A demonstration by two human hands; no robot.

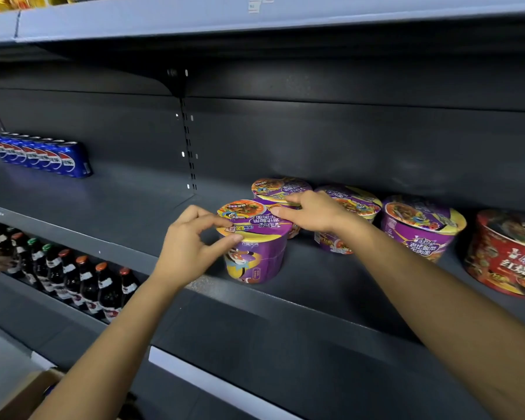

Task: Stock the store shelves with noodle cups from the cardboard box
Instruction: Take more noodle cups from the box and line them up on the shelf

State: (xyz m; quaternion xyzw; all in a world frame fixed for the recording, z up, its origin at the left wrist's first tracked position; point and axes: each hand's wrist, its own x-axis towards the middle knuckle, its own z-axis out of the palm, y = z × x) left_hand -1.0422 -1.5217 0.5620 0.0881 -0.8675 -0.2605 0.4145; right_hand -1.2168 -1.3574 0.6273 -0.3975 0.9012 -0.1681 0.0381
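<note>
- At the bottom left corner, nearest the viewer, a corner of the cardboard box (22,395) shows, brown and open at the top.
- Two bare forearms reach up and forward from the bottom edge towards a dark grey shelf (315,286).
- The left hand (191,241) is at the left side of the front noodle cup (255,253). Its grip is clamped on the cup: forefinger on the lid and thumb under the yellow rim, pinching the edge.
- The front noodle cup is purple with a yellow rim and a cartoon figure. It stands upright near the shelf's front edge.
- The right hand (312,212) lies palm down over the far right of the same lid. Its grip is apart, with fingers fairly straight and their tips resting on the lid.
- Just behind the front cup stands a second purple cup (281,187); the right hand's upper finger touches its rim.
- To the right, a third purple cup (350,201) is partly hidden by the right wrist. Beside it is a fourth purple cup (422,228), tilted, and then a wide red noodle bowl (506,256) at the frame's edge.
- On the shelf below, at left, stands a row of dark bottles (73,277) with orange and green caps.
- Far back on the left of the main shelf sits a row of blue cola cans (43,156).
- Above everything runs a pale grey upper shelf (255,19).
</note>
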